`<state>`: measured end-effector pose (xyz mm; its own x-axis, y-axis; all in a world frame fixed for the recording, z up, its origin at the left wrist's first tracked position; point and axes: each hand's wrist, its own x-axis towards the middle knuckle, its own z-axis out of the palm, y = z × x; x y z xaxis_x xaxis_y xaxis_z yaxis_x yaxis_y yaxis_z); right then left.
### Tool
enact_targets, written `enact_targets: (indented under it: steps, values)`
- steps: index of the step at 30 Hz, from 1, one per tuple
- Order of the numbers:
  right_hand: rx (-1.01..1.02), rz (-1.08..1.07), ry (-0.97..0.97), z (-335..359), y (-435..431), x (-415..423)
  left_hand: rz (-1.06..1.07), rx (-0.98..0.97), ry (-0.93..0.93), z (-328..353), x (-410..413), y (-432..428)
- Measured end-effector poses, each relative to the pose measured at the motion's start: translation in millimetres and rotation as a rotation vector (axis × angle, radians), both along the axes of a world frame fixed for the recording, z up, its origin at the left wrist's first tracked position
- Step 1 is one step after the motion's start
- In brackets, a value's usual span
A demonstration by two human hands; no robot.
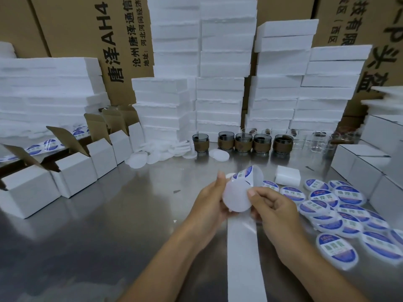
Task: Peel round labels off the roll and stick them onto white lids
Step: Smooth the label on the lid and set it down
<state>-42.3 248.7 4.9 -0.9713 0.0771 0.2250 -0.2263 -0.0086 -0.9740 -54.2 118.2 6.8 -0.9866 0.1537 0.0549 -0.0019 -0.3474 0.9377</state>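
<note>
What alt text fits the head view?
The left hand holds a blank white lid while the right hand pinches the label strip, above a steel table. Labelled lids lie on the right, open white boxes on the left.

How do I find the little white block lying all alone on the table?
Look at the shiny metal table, right side, where blue-labelled lids lie spread out. Just behind them sits the small white block, alone, not stacked like the foam slabs at the back.
</note>
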Motion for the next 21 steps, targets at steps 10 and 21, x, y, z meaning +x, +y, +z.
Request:
enact_targets:
  steps: [10,21]
  values:
    - [0.259,-0.278,0.251,-9,3,-4,0.043,0.111,0.015,-2,-1,0]
    - [-0.036,-0.167,-0.024,-6,15,-15,0.133,0.256,-0.110,-5,-10,-14]
